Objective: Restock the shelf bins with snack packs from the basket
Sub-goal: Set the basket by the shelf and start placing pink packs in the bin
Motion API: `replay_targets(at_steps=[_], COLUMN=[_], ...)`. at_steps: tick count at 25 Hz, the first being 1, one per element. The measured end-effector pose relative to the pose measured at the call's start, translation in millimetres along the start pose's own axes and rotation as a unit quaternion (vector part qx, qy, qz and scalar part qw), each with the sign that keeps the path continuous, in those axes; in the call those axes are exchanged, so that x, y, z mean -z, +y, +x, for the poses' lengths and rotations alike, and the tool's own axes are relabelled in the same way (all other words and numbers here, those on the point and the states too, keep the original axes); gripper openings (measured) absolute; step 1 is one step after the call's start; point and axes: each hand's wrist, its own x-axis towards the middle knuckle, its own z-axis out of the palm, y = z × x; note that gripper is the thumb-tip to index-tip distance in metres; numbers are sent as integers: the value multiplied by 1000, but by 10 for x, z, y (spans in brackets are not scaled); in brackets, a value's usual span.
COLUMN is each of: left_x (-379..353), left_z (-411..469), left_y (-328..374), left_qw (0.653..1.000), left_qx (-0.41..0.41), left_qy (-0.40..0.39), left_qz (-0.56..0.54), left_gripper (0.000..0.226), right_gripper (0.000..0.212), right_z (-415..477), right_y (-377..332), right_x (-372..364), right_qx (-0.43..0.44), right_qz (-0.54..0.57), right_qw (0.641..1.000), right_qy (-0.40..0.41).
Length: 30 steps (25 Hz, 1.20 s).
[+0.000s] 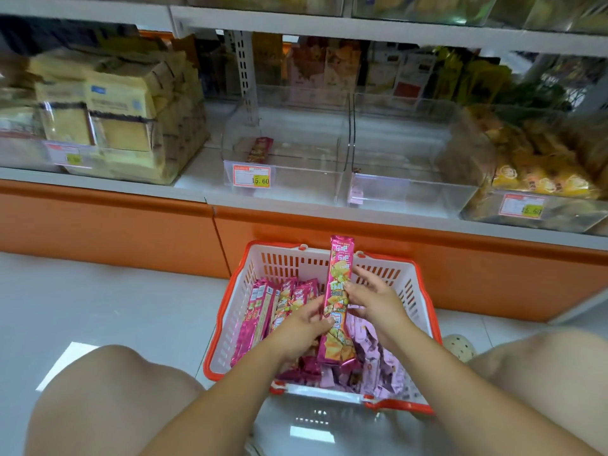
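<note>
A long pink snack pack point(339, 278) stands upright above the basket. My left hand point(304, 324) grips its lower part, and my right hand point(371, 299) touches its right side with fingers spread. The white basket with an orange rim point(227, 311) sits on the floor in front of me and holds several more pink snack packs point(260, 311) on the left and pale purple packs point(378, 357) on the right. On the shelf above, a clear bin point(296, 179) with a price tag holds one pink snack pack point(260, 150). The clear bin to its right point(411, 189) looks empty.
Brown wrapped packs point(112, 120) fill the shelf at left. A bin of yellow snacks point(539, 172) stands at right. An orange base panel point(329, 238) runs under the shelf. My knees frame the basket on the white tiled floor point(98, 297).
</note>
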Motion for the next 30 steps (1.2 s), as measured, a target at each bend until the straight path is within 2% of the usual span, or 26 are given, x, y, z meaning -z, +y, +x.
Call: replay_targets(at_steps=[3, 6, 10, 13, 15, 17, 18, 19, 22, 24, 26, 28, 30], left_x=[73, 164, 534, 934, 1268, 1618, 1757, 1874, 2045, 2114, 2165, 2186, 2176], left_z=[19, 63, 61, 8, 94, 246, 328, 404, 597, 691, 743, 768, 771], left_y=[52, 243, 851, 1429, 1648, 1709, 1684, 1646, 1531, 1483, 1493, 1496, 1493], left_qw=[1000, 997, 988, 978, 950, 883, 854, 840, 862, 870, 876, 881, 883], left_qx=[-25, -70, -147, -203, -263, -304, -302, -289, -243, -242, -246, -248, -251], left_qy=[-1, 30, 45, 51, 171, 348, 399, 420, 387, 370, 362, 352, 354], left_qz=[-5, -14, -4, -7, -12, 83, 143, 185, 218, 217, 205, 195, 182], left_gripper=[48, 42, 40, 37, 43, 46, 48, 50, 53, 53, 50, 46, 45], right_gripper=[34, 30, 37, 33, 25, 21, 22, 23, 13, 10, 17, 13, 5], right_z=[50, 79, 196, 374, 631, 978, 1194, 1411, 2069, 2411, 2625, 2682, 2680], right_y=[-103, -272, -780, -1386, -1800, -2159, -2283, -2365, -2314, -2179, -2053, -2000, -1990], right_x=[-2, -97, -311, -536, -722, -892, -974, -1067, -1265, -1397, -1503, -1623, -1706], right_qx=[12, 37, 99, 156, 150, 120, 111, 102, 69, 26, -6, -23, -48], right_qz=[22, 39, 37, 51, 86, 79, 57, 25, -82, -177, -249, -315, -326], right_qw=[1000, 998, 994, 984, 982, 987, 990, 993, 994, 983, 968, 948, 944], right_qy=[-5, -22, -42, -62, -74, -70, -64, -55, 4, 34, 35, 27, 2])
